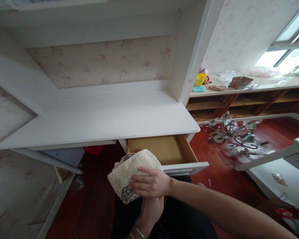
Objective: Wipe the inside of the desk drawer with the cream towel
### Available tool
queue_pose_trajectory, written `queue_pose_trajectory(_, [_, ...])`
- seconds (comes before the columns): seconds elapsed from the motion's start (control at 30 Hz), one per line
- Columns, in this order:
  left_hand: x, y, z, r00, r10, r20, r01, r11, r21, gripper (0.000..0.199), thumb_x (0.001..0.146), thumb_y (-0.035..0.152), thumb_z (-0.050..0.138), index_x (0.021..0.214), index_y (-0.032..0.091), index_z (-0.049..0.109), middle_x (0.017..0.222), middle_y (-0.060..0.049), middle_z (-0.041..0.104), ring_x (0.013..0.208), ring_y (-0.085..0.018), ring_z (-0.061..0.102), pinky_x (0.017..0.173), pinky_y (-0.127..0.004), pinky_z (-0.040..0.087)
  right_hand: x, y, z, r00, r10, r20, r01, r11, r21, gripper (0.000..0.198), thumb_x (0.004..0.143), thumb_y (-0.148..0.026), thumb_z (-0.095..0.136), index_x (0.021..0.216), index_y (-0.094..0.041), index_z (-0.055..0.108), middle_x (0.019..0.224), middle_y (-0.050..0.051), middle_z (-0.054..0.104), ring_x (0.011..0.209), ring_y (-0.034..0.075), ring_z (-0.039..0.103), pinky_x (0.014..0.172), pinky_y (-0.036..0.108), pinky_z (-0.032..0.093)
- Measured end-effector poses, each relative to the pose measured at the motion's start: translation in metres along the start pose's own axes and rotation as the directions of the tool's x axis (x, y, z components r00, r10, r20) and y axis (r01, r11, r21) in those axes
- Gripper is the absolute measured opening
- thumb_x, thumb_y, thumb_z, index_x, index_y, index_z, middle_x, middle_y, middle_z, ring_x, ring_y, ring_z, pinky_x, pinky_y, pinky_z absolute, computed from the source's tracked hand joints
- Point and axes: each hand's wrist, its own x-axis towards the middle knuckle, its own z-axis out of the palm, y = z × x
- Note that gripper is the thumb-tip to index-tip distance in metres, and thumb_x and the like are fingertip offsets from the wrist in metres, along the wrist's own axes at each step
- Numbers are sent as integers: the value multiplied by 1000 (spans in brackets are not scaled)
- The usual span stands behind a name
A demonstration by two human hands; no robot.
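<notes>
A folded cream towel (137, 171) with a dark patterned patch near its lower corner is held up before the open drawer (161, 147). My right hand (150, 182) rests across the top of it, fingers together and pressed on the cloth. From underneath, my left hand (151, 210), with a bracelet at the wrist, supports the same towel; its fingers are hidden behind the cloth and my right hand. The towel overlaps the drawer's left front corner in view. Bare wood shows inside the visible part of the drawer.
Above the drawer is a white desk (109, 119) with a hutch. A chandelier (239, 134) lies on the red wooden floor at right. Behind it, a low shelf unit (261, 89) carries plastic bags, a yellow container (200, 79) and a brown box (240, 82).
</notes>
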Motion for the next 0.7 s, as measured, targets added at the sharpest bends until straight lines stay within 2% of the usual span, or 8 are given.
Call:
queue_pose_trajectory(0.13, [-7,5,3,968,-78,240,88,996,-30,34,92,27,43,106,15,72,93,-14,74,89,-26,69,79,-32,50,-30,3,-15,992,-114,55,115,993,-7,21,98,-23,51,108,-23,69,133,-1,62,130,18,49,116,38,30])
queue_pose_trajectory(0.23, [-9,14,6,954,-58,294,91,991,-99,42,96,28,32,105,13,71,94,-15,74,91,-25,69,81,-32,50,-45,3,-21,987,-103,124,110,993,-45,22,97,-19,50,105,-19,71,125,2,67,122,15,55,115,29,30])
queue_pose_trajectory(0.37, [-12,22,16,958,-4,287,81,963,-256,46,95,31,32,122,9,62,116,-18,68,112,-26,63,97,-36,46,-68,5,-32,984,-28,176,37,998,-48,24,95,-14,50,110,-13,69,118,6,69,112,14,61,112,27,33])
queue_pose_trajectory(0.47, [-11,16,26,960,-17,278,130,912,-390,53,92,35,39,135,8,52,139,-19,54,131,-26,49,110,-38,37,-97,9,-49,977,57,207,-50,998,-42,25,94,-12,52,113,-11,67,117,8,70,109,15,62,108,28,37])
queue_pose_trajectory(0.57, [1,3,32,982,-56,182,147,830,-539,58,88,30,46,143,10,44,151,-15,40,141,-24,35,118,-36,27,-131,14,-67,955,146,258,-126,988,-93,28,95,-11,48,117,-14,65,119,5,69,108,16,62,108,31,37])
queue_pose_trajectory(0.7, [34,-8,22,998,-62,0,46,738,-673,57,90,27,45,145,16,39,152,-11,41,140,-21,37,117,-38,29,-165,19,-79,910,238,341,-181,965,-191,36,97,-9,39,124,-16,61,121,1,69,107,15,61,108,32,37])
